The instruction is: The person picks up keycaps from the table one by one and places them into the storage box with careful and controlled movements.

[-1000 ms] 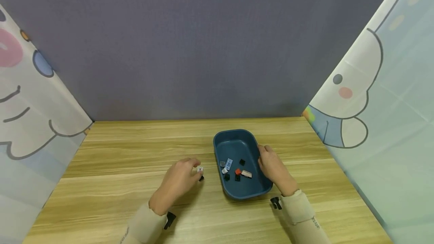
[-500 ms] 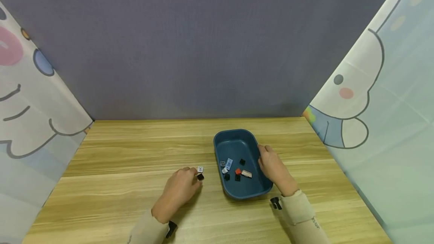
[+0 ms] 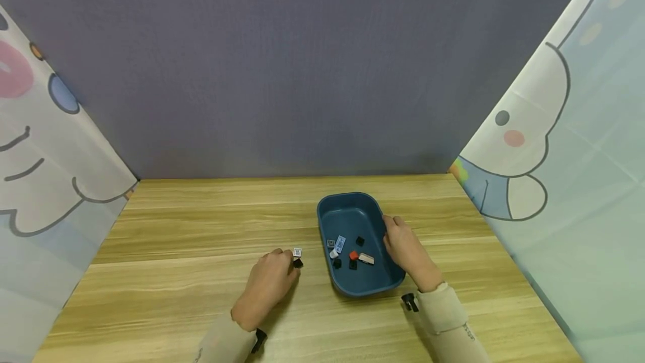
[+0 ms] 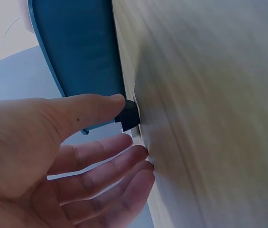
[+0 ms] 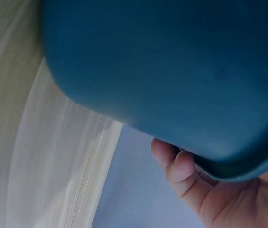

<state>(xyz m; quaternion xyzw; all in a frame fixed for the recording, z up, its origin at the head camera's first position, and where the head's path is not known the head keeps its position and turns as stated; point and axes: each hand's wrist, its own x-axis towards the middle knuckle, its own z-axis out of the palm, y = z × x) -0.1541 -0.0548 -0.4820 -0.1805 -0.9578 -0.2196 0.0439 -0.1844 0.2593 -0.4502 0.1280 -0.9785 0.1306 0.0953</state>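
Observation:
My left hand (image 3: 269, 279) is low over the table, its thumb tip right at a small black keycap (image 3: 298, 263). In the left wrist view the black keycap (image 4: 130, 115) stands between the thumb (image 4: 96, 107) and the loosely bent fingers (image 4: 105, 149), with a gap below it toward the index fingertip. A white printed keycap (image 3: 298, 252) lies just beyond. With my right hand (image 3: 409, 248) I hold the right side of a dark blue tray (image 3: 347, 200); in the right wrist view the fingers (image 5: 181, 167) curl at the tray's rim (image 5: 247, 173).
Inside the tray lie several small pieces: a light blue printed one (image 3: 340, 244), a red one (image 3: 354, 255), a beige one (image 3: 367, 259) and some black ones. The wooden table (image 3: 191, 228) meets a grey panel (image 3: 292, 71) at the back, with cartoon-printed cloths at both sides.
My left hand has drawn slightly back from the white keycap and come down beside the black one, which shows more fully. The right hand and tray have stayed put.

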